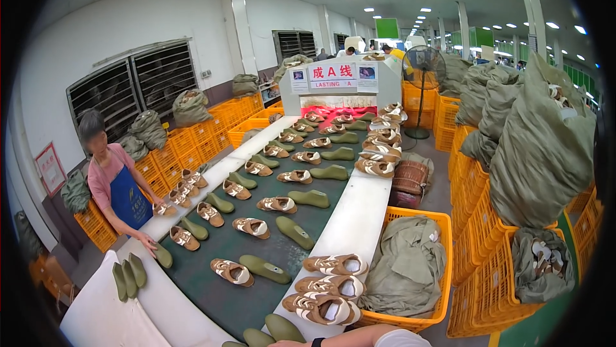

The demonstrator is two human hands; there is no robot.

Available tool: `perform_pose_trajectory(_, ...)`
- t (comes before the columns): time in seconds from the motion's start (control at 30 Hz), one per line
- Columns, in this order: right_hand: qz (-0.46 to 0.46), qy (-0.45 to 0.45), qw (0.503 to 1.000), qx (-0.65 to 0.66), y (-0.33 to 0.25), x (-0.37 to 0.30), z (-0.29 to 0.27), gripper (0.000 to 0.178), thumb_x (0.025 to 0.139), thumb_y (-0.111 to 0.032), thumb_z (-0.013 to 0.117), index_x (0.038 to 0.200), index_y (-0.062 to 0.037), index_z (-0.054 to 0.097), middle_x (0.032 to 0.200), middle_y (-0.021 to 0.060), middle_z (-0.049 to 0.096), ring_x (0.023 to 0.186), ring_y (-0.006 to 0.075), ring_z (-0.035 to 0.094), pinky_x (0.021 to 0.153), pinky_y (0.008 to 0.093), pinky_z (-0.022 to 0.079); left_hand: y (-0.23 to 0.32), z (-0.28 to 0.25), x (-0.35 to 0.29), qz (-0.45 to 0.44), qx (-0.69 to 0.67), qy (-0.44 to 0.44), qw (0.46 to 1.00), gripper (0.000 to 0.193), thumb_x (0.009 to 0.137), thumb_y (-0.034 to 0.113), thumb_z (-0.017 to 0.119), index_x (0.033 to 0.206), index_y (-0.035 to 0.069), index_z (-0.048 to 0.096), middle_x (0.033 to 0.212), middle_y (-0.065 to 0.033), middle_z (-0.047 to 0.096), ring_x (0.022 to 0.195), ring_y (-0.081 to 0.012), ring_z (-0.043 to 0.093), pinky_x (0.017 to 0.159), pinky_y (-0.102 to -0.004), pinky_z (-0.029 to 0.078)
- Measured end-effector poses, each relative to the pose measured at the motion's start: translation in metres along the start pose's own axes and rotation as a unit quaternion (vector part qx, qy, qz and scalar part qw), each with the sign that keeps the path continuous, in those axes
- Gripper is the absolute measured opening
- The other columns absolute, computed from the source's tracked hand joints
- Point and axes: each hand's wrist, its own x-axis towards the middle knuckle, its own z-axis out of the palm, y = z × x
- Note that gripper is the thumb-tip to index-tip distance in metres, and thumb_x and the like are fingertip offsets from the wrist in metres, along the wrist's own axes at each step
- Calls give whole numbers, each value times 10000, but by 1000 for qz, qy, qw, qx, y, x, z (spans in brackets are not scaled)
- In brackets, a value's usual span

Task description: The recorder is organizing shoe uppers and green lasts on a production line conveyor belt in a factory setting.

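My right arm [362,335] comes in along the lower edge, with a dark band at the wrist. Its hand [290,344] is cut off by the picture's edge, so its fingers are hidden. Beside that hand lie green shoe lasts [284,328] on the white ledge and the belt's near end. Just above stand several brown-and-white sneakers [321,308] in a row on the right ledge. A dark green conveyor belt [212,260] carries more sneakers [232,272], many paired with a green last [265,269]. My left hand is not in view.
Across the belt a person in a blue apron [131,202] touches a green last [163,256]. More lasts [129,274] lie on the left ledge. At right are an orange crate [443,270] with grey-green cloth, stacked crates [468,254], bulky sacks [542,154] and a standing fan [423,68].
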Motion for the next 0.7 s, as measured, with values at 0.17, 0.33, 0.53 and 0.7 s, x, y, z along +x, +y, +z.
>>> perform_pose_trajectory(0.17, 1, 4, 1000, 7, 3, 0, 2, 271, 779, -336, 613, 908, -100, 645, 1057, 72, 596, 930, 293, 552, 704, 378, 466, 9, 6, 2, -49, 44, -3, 998, 509, 785, 432, 609, 1129, 59, 565, 1126, -152, 564, 1094, -350, 474, 940, -479, 355)
perform_pose_trajectory(0.33, 45, -79, 996, 9, 13, 0, -6, 379, 805, -377, 564, 1024, -71, 608, 1151, 102, 556, 1027, 298, 525, 826, 382, 460, 19, 6, 15, -53, 17, 2, 998, 499, 783, 416, 611, 1118, 48, 565, 1120, -155, 561, 1058, -329, 499, 911, -452, 371)
perform_pose_trajectory(0.53, 82, -108, 991, -3, 14, -2, -2, 399, 822, -403, 567, 1096, -114, 591, 1217, 107, 523, 1147, 296, 470, 933, 403, 398, 7, 19, 10, -64, -12, 23, 998, 514, 695, 377, 671, 1075, 46, 570, 1075, -130, 571, 994, -291, 524, 887, -433, 366)
perform_pose_trajectory(0.7, 133, -52, 990, -21, 11, -19, -17, 457, 804, -372, 599, 1186, -131, 526, 1265, 167, 440, 1157, 323, 434, 916, 424, 397, 3, 17, 4, -61, -12, 29, 998, 503, 707, 373, 662, 1076, 45, 570, 1075, -139, 576, 946, -292, 545, 888, -435, 364)
